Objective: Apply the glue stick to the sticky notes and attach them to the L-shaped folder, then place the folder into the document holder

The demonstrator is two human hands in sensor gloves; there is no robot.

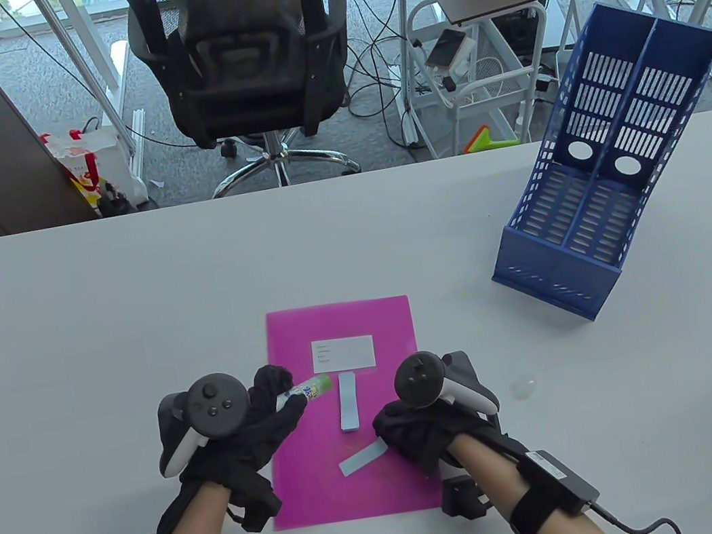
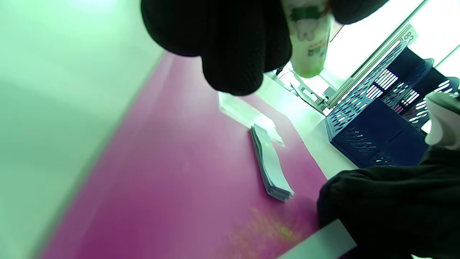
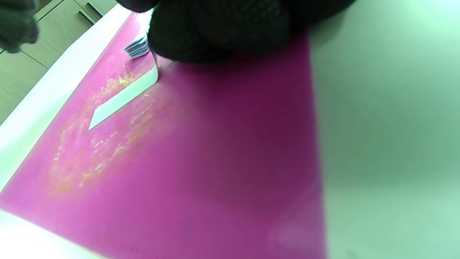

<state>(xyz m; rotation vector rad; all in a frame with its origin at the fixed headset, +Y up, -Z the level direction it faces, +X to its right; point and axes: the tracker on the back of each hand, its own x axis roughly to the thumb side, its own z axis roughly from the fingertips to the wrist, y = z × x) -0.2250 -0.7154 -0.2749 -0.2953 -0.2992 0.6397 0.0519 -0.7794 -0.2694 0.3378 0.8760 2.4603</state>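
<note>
Table view: the magenta folder (image 1: 347, 413) lies flat at the near middle of the table (image 1: 64, 332), a white label (image 1: 343, 353) on its upper part. The left hand (image 1: 246, 424) grips the glue stick (image 1: 306, 391) above the folder's left edge, tip pointing to 2 o'clock. A pad of blue notes (image 1: 347, 402) lies just right of the tip. At 5 o'clock from the pad, the right hand (image 1: 419, 431) pins one end of a loose note (image 1: 362, 459). The blue holder (image 1: 596, 183) stands at 2 o'clock, well apart.

Left wrist view: gloved fingers (image 2: 230, 43) curl round the stick (image 2: 309, 43); the pad (image 2: 271, 167) lies below on the folder (image 2: 161, 187), the holder (image 2: 373, 122) beyond.

Right wrist view: the right hand's fingers (image 3: 222, 32) bunch over the note's (image 3: 124, 99) far end; whether they press or pinch it is unclear. Yellowish smears (image 3: 104, 136) mark the folder (image 3: 233, 162) around the note.
</note>
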